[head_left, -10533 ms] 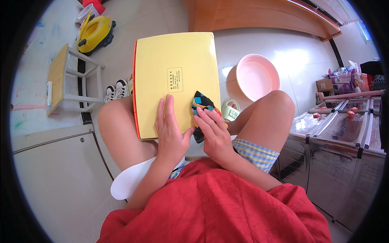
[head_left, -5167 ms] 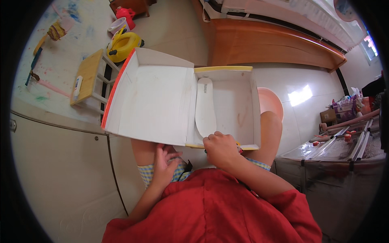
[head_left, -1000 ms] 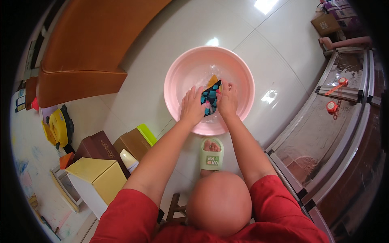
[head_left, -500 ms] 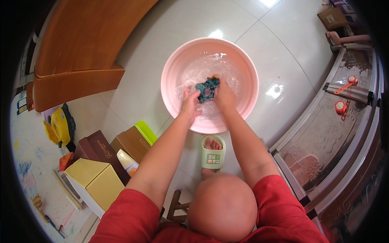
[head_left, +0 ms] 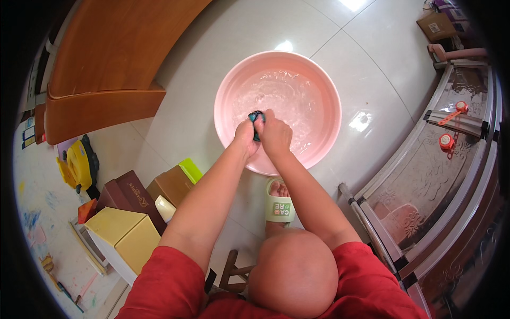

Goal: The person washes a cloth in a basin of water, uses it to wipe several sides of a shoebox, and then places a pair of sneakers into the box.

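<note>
A bunched, wet-looking teal and black cloth (head_left: 256, 115) is squeezed between my hands, and most of it is hidden by the fingers. My left hand (head_left: 245, 137) is closed round its left side. Pressed up against it, my right hand (head_left: 276, 134) grips the cloth from the right. Both hands are over the near left part of a round pink basin (head_left: 328, 109). Rippled clear water (head_left: 289, 95) lies in the basin.
A green slipper (head_left: 280, 207) with my foot in it is just below the basin. Left stand a wooden cabinet (head_left: 106, 111), a yellow box (head_left: 119, 234), a dark brown box (head_left: 130, 194) and a yellow plastic object (head_left: 79, 165). Metal-framed panels (head_left: 425, 186) line the right side.
The cloth was spread loosely in the water between my parted hands. Now it is bunched up small, and my hands have come together round it, nearer to me and to the left.
</note>
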### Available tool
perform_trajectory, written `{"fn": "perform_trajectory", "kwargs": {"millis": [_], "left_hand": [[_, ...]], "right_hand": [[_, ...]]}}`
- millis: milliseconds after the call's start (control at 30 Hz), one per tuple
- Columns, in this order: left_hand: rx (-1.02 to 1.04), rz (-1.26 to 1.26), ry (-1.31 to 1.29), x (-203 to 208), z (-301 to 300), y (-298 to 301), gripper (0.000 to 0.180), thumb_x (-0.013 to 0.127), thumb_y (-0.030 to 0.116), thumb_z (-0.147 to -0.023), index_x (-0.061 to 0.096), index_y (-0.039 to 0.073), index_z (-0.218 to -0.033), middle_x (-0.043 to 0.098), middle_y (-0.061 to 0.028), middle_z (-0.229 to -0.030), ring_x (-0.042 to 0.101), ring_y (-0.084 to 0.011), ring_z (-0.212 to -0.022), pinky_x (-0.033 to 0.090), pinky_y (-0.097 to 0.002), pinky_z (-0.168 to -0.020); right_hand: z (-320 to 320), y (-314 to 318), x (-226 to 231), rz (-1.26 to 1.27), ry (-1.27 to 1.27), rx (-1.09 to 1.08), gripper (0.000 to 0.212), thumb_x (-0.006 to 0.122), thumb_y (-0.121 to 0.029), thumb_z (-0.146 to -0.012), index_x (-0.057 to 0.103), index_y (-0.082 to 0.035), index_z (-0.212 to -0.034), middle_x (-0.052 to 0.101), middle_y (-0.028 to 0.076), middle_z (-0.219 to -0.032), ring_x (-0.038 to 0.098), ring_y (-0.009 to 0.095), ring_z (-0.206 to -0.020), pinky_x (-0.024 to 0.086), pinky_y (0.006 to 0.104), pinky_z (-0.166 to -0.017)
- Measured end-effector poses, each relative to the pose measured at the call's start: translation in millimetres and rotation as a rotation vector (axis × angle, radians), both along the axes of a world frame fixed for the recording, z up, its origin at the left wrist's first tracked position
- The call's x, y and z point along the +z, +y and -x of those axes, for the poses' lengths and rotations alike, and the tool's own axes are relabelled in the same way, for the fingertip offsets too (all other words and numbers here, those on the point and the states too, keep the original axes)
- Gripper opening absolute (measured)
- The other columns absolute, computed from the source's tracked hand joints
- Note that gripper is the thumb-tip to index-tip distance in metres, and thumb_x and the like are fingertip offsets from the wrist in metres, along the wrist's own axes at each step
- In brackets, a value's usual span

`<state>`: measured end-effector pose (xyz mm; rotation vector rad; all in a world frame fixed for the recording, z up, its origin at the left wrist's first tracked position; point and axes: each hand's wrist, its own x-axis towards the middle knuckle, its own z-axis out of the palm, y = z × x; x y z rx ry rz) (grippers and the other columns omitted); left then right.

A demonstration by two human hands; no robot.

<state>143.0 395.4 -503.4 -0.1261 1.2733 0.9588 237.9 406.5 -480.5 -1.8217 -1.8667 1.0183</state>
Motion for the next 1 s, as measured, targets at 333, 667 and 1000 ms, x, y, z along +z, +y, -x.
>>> {"fn": "perform_trajectory", "kwargs": {"millis": [333,667,1000], "left_hand": [[-1.062,-0.380,1.361,-6,-7,-22,0.039,0.066,0.015,-0.082,0.058,0.015,-0.121,0.051,-0.0133,-0.118,0.061,-0.0318,-0.099,0.049,-0.0398,-0.085],[-0.111,-0.014,-0.035,3,3,-1,0.054,0.039,0.048,-0.100,0.038,0.020,-0.145,0.051,-0.0075,-0.129,0.051,-0.0204,-0.115,0.046,-0.0354,-0.096],[-0.137,0.000,-0.235,13,7,9,0.045,0.060,0.033,-0.093,0.052,0.006,-0.128,0.059,-0.0060,-0.116,0.056,-0.0194,-0.107,0.045,-0.0364,-0.095]], "right_hand": [[-49,3,-50,0.023,-0.076,-0.016,0.038,0.061,-0.012,-0.081,0.047,-0.005,-0.117,0.057,0.021,-0.108,0.060,0.040,-0.093,0.048,0.0497,-0.079],[-4,-14,-16,0.297,0.148,0.015,0.036,0.052,-0.029,-0.089,0.049,-0.005,-0.116,0.064,0.025,-0.087,0.063,0.044,-0.081,0.048,0.0526,-0.074],[-8,15,-11,0.066,-0.033,-0.202,0.033,0.055,-0.035,-0.091,0.054,-0.003,-0.095,0.063,0.023,-0.082,0.063,0.042,-0.076,0.049,0.0506,-0.070]]}}
